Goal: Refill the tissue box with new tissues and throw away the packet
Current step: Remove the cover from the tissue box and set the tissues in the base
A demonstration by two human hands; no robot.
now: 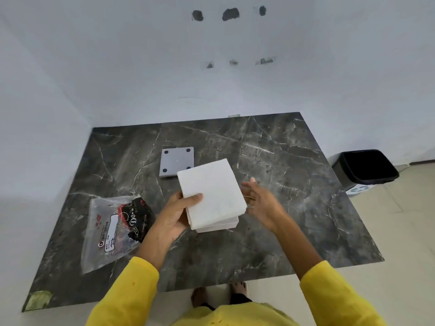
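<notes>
My left hand (175,214) grips a thick white stack of tissues (211,191) by its near left corner, thumb on top, holding it tilted above the table. My right hand (260,201) hovers open just right of the stack, fingers spread, near its right edge. The empty clear plastic packet (110,231) with black and red print lies flat on the table to the left. A grey square tissue box base (177,161) with dark round feet lies behind the stack, partly hidden by it.
The dark marble table (282,208) stands in a corner of white walls. A black waste bin (367,167) sits on the floor off the table's right edge. A patch of tape (38,300) marks the near left corner.
</notes>
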